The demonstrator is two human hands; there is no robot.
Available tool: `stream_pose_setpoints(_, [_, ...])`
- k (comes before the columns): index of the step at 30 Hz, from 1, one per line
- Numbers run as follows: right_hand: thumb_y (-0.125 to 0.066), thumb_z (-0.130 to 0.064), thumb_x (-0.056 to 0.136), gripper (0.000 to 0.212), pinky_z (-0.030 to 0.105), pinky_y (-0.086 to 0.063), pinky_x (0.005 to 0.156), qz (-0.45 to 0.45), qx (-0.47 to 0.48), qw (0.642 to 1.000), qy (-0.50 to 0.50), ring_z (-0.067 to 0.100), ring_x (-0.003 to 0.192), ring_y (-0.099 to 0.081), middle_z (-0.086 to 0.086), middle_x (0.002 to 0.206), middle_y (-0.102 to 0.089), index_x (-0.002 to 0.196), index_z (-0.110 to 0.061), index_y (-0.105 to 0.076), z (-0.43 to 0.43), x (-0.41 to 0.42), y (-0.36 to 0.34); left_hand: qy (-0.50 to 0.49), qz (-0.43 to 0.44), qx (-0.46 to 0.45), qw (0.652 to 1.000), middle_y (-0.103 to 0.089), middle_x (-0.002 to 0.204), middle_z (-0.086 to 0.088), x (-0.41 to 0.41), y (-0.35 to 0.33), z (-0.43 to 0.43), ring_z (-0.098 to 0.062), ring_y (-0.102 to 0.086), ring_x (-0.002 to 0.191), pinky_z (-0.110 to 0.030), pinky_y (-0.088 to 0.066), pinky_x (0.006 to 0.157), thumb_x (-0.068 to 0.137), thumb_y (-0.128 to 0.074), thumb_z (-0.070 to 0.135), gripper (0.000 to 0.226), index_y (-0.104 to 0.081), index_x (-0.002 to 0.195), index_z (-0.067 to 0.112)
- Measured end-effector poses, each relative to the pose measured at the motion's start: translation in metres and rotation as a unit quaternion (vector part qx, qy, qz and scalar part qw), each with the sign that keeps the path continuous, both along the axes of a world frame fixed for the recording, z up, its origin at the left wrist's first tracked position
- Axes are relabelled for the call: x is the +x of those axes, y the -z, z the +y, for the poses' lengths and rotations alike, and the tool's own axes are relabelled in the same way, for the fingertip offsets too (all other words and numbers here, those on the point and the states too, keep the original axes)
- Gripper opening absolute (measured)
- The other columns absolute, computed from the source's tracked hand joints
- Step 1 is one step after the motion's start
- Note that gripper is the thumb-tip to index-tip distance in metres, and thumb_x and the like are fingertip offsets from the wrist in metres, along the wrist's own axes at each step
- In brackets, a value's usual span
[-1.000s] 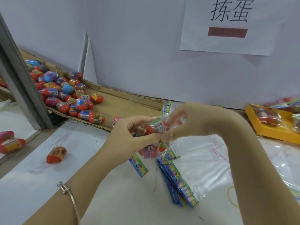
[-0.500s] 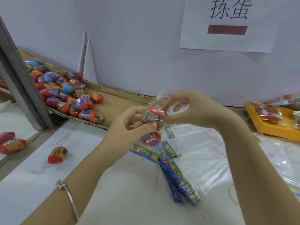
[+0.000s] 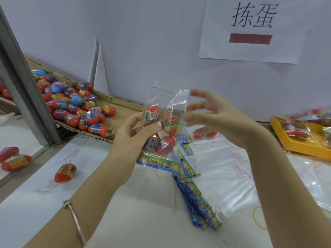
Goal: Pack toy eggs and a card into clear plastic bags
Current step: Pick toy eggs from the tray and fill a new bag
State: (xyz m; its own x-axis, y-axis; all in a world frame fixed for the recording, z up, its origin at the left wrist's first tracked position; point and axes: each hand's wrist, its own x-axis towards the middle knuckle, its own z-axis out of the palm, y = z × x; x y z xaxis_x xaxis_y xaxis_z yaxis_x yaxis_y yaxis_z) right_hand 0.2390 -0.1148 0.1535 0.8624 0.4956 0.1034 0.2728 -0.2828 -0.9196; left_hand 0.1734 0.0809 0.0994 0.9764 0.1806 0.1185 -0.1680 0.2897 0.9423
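Toy eggs [image 3: 152, 116] are contained in a clear plastic bag [image 3: 176, 102], which is pinched at mid-height between the thumb and fingers of the left hand [image 3: 133, 138]. The right hand [image 3: 216, 120] is held with fingers spread and loose, gripping nothing, just beside the bag's unsealed mouth. With a single pinch on slippery film, the bag could slide or tilt. Eggs could be spilled through the open top if it is tipped before it is sealed. The flap could also be creased or stuck crooked if it is folded carelessly. Whether a card is already inside cannot be told. A card [image 3: 157, 162] is seen just below the bag, near the card stack [image 3: 195, 197] on the surface [image 3: 125, 221]. Further out, a loose egg [image 3: 65, 172] lies to the left and a yellow tray [image 3: 304, 149] of filled bags to the right.
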Motion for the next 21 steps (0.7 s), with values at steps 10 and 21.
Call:
stream_pose_setpoints(10, [-0.079, -0.015, 0.075, 0.027, 0.033, -0.058, 0.075, 0.02, -0.044, 0.996, -0.07, 0.02, 0.078, -0.069, 0.011, 0.09, -0.074, 0.099, -0.011, -0.069, 0.018, -0.001, 0.012, 0.006, 0.005, 0.013, 1.0, -0.076, 0.085, 0.001, 0.001, 0.002, 0.0, -0.015, -0.073, 0.073, -0.025, -0.056, 0.055, 0.047, -0.078, 0.038, 0.046, -0.069, 0.091, 0.028])
stream_pose_setpoints(21, [-0.082, -0.026, 0.074, 0.031, 0.028, -0.058, 0.062, 0.032, -0.058, 0.994, -0.085, 0.017, 0.076, -0.071, -0.003, 0.085, -0.075, 0.098, -0.038, -0.067, 0.026, -0.004, 0.014, -0.051, 0.014, -0.003, 0.999, -0.076, 0.08, -0.003, 0.004, 0.002, 0.004, -0.018, -0.073, 0.066, -0.029, -0.058, 0.054, 0.046, -0.08, 0.037, 0.027, -0.078, 0.071, 0.025])
